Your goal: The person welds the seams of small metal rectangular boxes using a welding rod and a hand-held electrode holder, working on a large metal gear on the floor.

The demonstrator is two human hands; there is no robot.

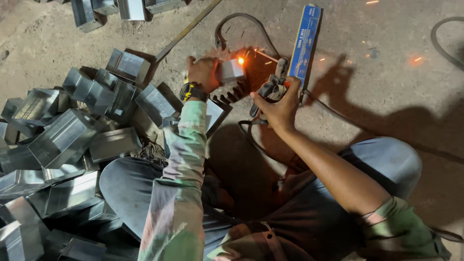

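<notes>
On gritty floor (386,96), small metal box (231,70) gripped at its left end by left hand (203,72); just right, right hand (278,107) clenched around electrode holder (271,87), rod tip sparking against box; heap of metal boxes (72,140) left

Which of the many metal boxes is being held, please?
The small metal box under the left hand, beside the glowing spark; the others lie in a pile.

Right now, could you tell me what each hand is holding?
Left hand steadies a small metal box by its near end; right hand grips the welding holder by its handle.
</notes>
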